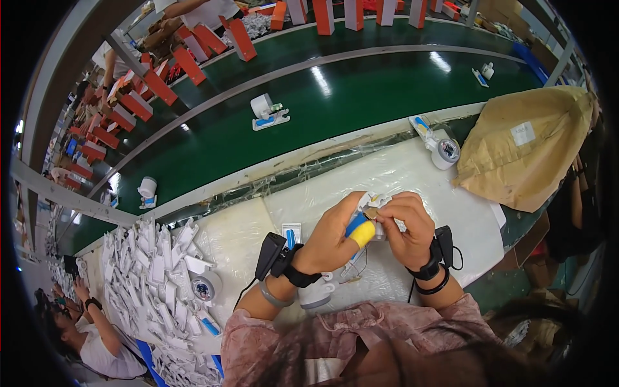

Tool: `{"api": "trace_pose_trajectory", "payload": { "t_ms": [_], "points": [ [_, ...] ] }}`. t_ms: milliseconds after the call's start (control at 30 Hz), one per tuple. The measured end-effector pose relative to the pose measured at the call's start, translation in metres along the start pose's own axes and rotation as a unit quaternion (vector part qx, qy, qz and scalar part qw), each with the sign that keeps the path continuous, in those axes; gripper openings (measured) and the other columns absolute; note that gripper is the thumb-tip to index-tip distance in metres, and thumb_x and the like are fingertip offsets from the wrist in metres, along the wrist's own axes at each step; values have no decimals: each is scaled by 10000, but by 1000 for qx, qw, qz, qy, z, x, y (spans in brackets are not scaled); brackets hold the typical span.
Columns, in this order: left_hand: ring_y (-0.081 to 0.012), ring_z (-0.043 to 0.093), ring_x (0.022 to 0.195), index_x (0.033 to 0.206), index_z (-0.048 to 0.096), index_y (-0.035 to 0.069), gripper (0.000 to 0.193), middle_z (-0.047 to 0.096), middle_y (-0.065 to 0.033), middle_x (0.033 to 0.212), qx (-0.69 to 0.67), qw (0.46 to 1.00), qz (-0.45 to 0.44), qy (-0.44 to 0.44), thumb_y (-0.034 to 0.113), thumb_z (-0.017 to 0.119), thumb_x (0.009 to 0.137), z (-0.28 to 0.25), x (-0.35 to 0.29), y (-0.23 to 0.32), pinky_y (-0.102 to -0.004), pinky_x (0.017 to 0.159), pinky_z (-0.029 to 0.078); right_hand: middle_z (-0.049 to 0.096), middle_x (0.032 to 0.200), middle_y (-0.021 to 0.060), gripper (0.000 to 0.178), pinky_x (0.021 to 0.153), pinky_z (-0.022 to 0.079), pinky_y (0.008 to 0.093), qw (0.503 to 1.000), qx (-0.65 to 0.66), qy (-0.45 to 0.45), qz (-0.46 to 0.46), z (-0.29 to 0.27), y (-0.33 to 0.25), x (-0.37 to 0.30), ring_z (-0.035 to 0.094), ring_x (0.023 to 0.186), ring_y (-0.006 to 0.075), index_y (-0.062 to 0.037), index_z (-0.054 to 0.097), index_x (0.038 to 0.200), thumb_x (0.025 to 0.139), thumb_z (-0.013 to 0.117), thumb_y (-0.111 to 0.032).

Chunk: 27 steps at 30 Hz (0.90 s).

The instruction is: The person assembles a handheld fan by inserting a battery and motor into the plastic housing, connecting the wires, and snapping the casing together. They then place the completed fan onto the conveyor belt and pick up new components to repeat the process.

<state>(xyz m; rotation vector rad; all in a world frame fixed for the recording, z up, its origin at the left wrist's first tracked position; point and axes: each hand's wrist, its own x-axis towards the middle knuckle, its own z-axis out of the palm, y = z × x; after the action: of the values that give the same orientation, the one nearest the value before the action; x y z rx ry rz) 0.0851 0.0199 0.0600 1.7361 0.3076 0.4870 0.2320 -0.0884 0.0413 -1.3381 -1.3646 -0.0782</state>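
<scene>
From where I stand, the white part (369, 200) is up above the desk (238, 233), caught between the person's two hands. It sits just beyond the left thumb, at the fingertips of the left hand (324, 240), which is gripping it; a yellow cover (363, 233) caps that thumb. The right hand (410, 226) comes in from the other side, fingers curled, thumb and forefinger closed on its near edge; just what they pinch is too small to make out.

A blue piece (355, 221) shows between the left thumb and fingers, slanting from lower left to upper right, the white part at its upper end. Fingers cover too much of the white part for me to tell its own long axis, though its visible end points away from the wearer.
</scene>
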Motion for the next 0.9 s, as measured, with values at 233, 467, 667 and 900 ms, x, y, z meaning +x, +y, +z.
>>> {"api": "trace_pose_trajectory", "payload": {
  "t_ms": [233,467,667,900],
  "points": [
    [-346,611,991,1276,484,12,438,598,-186,1118,69,996,47,33,224,611,915,5,0,-10,-367,860,477,632,850,76,224,767,476,354,1000,3,-4,2,-2,-2,0,579,822,265,-41,685,904,707,739,52],
    [-337,617,979,1264,510,15,392,603,-174,1105,76,995,53,43,210,591,934,6,1,-10,-354,842,485,630,845,75,232,764,472,358,1000,-1,-1,-6,-1,-2,1,576,814,266,-39,683,906,702,736,57],
    [-337,630,910,1219,546,7,331,610,-173,1071,92,993,59,54,182,579,940,7,0,-6,-358,778,500,629,831,70,232,755,469,354,1000,-13,3,-11,1,-5,0,575,792,259,-42,680,897,695,740,56],
    [-182,605,688,1054,621,2,216,633,-88,815,117,986,74,91,188,566,958,7,0,-8,-281,630,477,631,837,73,229,771,457,366,999,-25,-10,-25,2,-7,-1,576,798,262,-48,671,915,710,736,31]
  ]
}}
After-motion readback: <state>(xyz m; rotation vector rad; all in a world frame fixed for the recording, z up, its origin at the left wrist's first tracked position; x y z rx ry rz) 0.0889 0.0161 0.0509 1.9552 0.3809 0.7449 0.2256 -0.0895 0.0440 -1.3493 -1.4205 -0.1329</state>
